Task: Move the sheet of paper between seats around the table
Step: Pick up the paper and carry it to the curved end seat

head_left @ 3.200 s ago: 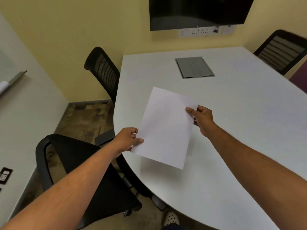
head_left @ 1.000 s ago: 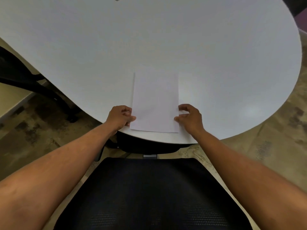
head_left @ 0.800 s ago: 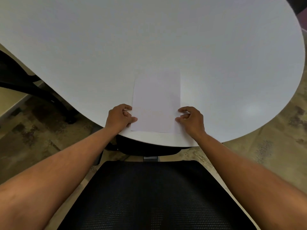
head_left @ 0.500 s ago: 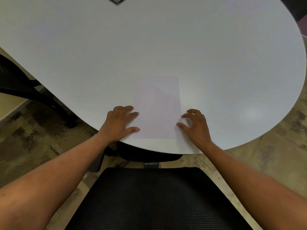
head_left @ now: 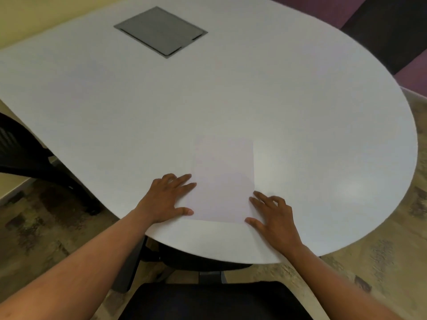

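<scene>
The white sheet of paper lies flat on the white table, near the rounded front edge. My left hand rests flat beside the sheet's left edge, fingers spread, its fingertips touching that edge. My right hand lies flat at the sheet's lower right corner, fingers apart. Neither hand grips the paper.
A black mesh chair seat stands directly below me, under the table's edge. Another black chair is at the left, and a dark chair at the far right. A grey cable hatch sits in the tabletop's far part.
I carried the sheet to this seat and laid it down. My hands went from pinching its lower edges to lying flat and open beside it. The view has tilted up.
</scene>
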Motion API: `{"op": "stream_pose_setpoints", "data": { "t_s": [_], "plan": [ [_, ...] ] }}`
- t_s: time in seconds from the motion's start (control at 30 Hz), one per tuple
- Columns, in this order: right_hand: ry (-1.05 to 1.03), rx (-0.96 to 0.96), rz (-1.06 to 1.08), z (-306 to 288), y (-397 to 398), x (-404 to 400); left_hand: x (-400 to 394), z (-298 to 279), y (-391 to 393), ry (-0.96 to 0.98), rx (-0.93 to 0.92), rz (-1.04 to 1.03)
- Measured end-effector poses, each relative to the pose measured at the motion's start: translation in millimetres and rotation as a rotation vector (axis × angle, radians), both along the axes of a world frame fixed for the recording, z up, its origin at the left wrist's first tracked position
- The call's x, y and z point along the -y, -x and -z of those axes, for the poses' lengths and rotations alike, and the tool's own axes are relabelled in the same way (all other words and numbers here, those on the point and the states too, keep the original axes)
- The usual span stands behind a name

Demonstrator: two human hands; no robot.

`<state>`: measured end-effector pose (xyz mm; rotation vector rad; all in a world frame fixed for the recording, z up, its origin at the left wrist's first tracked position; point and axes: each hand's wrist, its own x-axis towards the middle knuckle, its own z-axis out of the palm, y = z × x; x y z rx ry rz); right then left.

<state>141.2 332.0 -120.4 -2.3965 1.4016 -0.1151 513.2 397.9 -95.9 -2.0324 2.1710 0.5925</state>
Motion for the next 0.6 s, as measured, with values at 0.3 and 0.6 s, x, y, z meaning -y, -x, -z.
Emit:
{"op": "stream_pose_setpoints", "data": {
  "t_s": [0.3,0.6],
  "plan": [
    [-0.043,-0.013,0.011,4.0,-6.6,18.5,10.4,4.3,-3.0,0.029,-0.041,-0.054],
    [-0.021,-0.031,0.005,6.0,-6.9,14.2,13.3,2.4,-5.3,0.01,-0.038,-0.051]
  ]
}}
